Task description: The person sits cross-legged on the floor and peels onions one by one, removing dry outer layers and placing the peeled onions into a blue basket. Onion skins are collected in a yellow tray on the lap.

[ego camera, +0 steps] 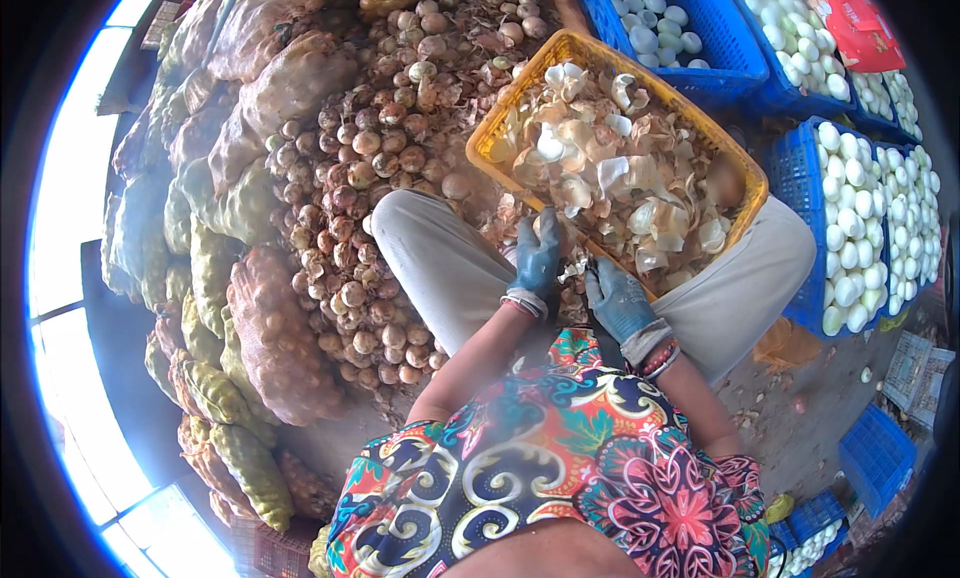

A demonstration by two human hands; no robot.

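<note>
Both hands wear blue-grey work gloves and meet in front of my lap, at the near edge of a yellow plastic crate (487, 161) heaped with dry onion skins (600, 165). My left hand (536, 254) has its fingers pointing away from me; whether it grips something cannot be seen clearly. My right hand (616, 296) is curled just beside it, and its grip is unclear too. A pale scrap of onion peel (574, 269) shows between the two hands. To the left of my knee lies a large pile of unpeeled onions (352, 195).
Full mesh sacks of onions (274, 338) are stacked at the left. Blue plastic crates (795, 203) with peeled white onions (851, 225) stand at the right, and another blue crate (720, 49) is beyond the yellow one. A red bag (859, 26) lies on the far crates.
</note>
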